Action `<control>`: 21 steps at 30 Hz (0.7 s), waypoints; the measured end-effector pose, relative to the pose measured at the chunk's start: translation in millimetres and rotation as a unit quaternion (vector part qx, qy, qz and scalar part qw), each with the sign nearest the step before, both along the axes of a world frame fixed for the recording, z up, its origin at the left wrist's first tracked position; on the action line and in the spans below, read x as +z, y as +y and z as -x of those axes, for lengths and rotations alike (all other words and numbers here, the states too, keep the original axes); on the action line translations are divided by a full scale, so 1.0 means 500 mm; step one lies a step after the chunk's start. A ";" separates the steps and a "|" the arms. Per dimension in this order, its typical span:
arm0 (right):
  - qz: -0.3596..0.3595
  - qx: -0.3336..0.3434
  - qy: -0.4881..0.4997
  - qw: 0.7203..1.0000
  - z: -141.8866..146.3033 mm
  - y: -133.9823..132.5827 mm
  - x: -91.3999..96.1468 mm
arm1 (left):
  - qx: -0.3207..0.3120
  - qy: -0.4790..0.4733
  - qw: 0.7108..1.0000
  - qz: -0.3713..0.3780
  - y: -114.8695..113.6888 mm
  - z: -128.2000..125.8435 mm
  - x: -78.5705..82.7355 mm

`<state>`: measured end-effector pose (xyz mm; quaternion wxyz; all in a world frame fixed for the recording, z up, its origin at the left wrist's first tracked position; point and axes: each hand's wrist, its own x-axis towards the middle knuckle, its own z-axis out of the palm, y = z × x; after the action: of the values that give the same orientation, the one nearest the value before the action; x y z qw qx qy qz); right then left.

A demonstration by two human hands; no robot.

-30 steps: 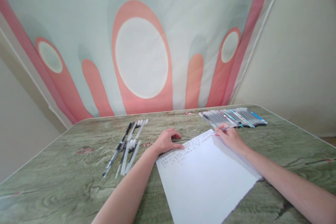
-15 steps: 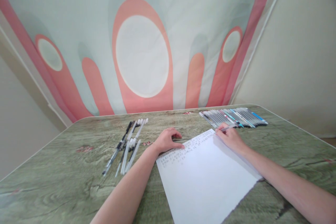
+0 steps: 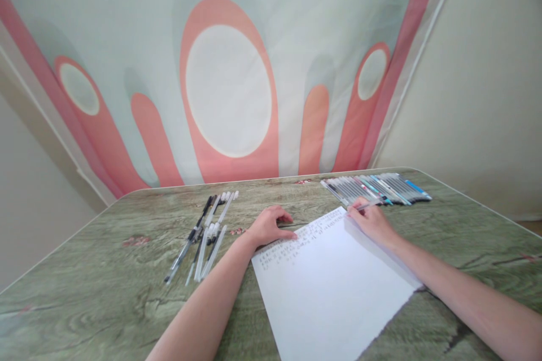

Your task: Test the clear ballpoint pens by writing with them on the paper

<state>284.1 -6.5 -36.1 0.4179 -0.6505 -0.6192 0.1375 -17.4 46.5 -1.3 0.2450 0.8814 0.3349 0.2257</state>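
Observation:
A white sheet of paper (image 3: 334, 293) lies tilted on the table, with rows of small dark handwriting along its upper left edge. My right hand (image 3: 372, 224) rests at the sheet's upper right corner, its fingers closed round a pen (image 3: 369, 205). The pen has a clear barrel and a dark end, and its tip meets the paper near the top corner. At the upper left edge my left hand (image 3: 271, 227) lies with thumb and fingers apart. The thumb touches the paper, while the other fingers rest on the table beyond it.
Past my right hand, a row of many pens (image 3: 376, 189) lies side by side. Left of my left arm, several clear and black pens (image 3: 207, 237) lie in a loose group. The wood-patterned table (image 3: 105, 282) ends at a patterned backdrop (image 3: 292, 135).
My view has shifted very slightly. Both hands, the pen and the paper stay almost exactly where they were.

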 end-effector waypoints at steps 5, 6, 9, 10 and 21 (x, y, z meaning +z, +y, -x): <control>-0.003 0.005 -0.006 1.000 0.001 -0.002 0.003 | 0.005 0.004 1.000 0.006 -0.002 -0.001 0.002; -0.002 0.004 -0.007 1.000 0.001 -0.002 0.003 | 0.004 0.003 1.000 0.007 -0.002 -0.001 0.003; 0.000 0.000 -0.007 1.000 0.000 -0.001 0.001 | 0.003 0.002 1.000 0.009 -0.003 -0.001 0.004; 0.000 -0.001 -0.007 1.000 0.000 -0.001 0.001 | 0.002 0.001 1.000 0.009 -0.003 -0.001 0.004; -0.008 0.004 -0.005 1.000 0.004 -0.005 0.006 | 0.006 0.004 1.000 0.010 -0.004 -0.001 0.006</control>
<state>282.3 -9.2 -32.9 0.4192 -0.6450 -0.6254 0.1309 -16.9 44.6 1.7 0.2511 0.8778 0.3435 0.2199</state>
